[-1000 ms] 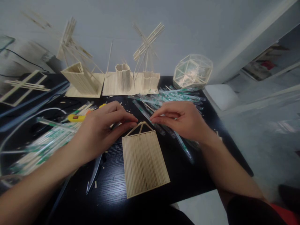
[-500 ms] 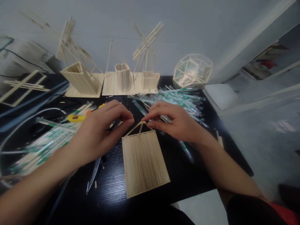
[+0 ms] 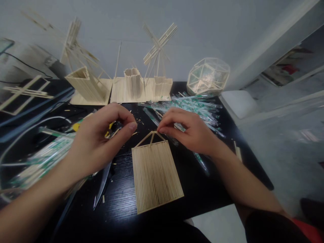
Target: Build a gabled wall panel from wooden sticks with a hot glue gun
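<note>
A flat panel of thin wooden sticks [image 3: 157, 175] lies on the black table, with a small stick frame [image 3: 152, 137] rising from its far edge. Just right of that frame's peak is my right hand [image 3: 188, 131], thumb and forefinger pinched together at the peak; whatever is between the fingertips is too small to make out. My left hand [image 3: 103, 136] hovers to the left of the frame, apart from it. Its thumb and forefinger are pressed together, and anything between them cannot be made out.
Stick models on base boards [image 3: 128, 91] line the back, beside a faceted dome [image 3: 209, 77]. Wrapped sticks [image 3: 48, 155] lie left, plastic wrappers [image 3: 194, 108] right. Scissors [image 3: 102, 185] and a yellow tool [image 3: 76, 126] are near my left hand.
My left hand has moved left, away from the peak of the small frame. My right hand has shifted slightly, its thumb and forefinger closing together. The panel has stayed put.
</note>
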Motion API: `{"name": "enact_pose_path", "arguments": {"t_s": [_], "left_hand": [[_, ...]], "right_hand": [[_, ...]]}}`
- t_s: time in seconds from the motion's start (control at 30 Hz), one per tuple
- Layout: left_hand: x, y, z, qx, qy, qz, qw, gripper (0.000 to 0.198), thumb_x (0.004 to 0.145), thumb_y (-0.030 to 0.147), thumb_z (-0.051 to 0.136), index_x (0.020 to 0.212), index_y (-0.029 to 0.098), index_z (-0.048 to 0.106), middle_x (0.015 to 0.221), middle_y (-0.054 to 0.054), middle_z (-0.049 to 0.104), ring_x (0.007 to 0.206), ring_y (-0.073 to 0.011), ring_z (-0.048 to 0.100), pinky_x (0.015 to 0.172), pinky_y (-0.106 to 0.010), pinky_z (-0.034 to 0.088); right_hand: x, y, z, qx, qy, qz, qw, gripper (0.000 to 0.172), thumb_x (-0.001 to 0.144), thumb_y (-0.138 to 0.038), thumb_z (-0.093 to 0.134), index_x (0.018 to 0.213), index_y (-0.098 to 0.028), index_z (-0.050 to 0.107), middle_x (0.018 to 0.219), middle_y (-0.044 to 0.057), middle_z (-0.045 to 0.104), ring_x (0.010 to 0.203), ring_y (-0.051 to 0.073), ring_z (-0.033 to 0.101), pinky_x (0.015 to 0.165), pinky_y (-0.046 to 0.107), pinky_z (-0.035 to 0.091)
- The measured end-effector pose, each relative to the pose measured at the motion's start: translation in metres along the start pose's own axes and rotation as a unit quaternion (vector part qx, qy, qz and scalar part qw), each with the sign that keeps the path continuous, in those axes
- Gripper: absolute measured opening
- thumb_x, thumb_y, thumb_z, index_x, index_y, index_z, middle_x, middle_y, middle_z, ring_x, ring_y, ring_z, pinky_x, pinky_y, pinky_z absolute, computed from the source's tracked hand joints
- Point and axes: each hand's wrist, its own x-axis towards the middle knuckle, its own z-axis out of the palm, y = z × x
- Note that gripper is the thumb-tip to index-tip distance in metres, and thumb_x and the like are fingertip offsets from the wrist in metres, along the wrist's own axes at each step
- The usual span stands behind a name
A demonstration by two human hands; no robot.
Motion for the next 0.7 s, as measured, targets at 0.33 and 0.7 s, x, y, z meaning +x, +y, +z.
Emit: {"name": "enact_pose_path", "arguments": {"t_s": [0.33, 0.7], "left_hand": [[0.004, 0.004, 0.004, -0.238, 0.040, -0.169, 0.956, 0.011, 0.092, 0.019, 0.066, 0.082, 0.022, 0.071, 0.098, -0.003, 0.077, 0.089, -0.0173, 0.071, 0.080, -0.032, 0.057], [0.012, 0.010, 0.002, -0.447, 0.081, -0.249, 0.855, 0.020, 0.089, 0.008, 0.057, 0.074, 0.017, 0.066, 0.081, -0.005, 0.078, 0.079, -0.0182, 0.076, 0.082, -0.034, 0.061]], "right_hand": [[-0.001, 0.000, 0.002, 0.037, 0.020, 0.014, 0.999, 0.006, 0.099, -0.025, 0.070, 0.097, -0.019, 0.068, 0.093, 0.002, 0.067, 0.085, 0.014, 0.064, 0.078, 0.030, 0.053], [-0.003, -0.002, 0.024, 0.049, 0.027, 0.021, 0.998, 0.021, 0.088, -0.027, 0.083, 0.105, -0.020, 0.073, 0.103, 0.002, 0.078, 0.094, 0.015, 0.071, 0.086, 0.030, 0.056]]}}
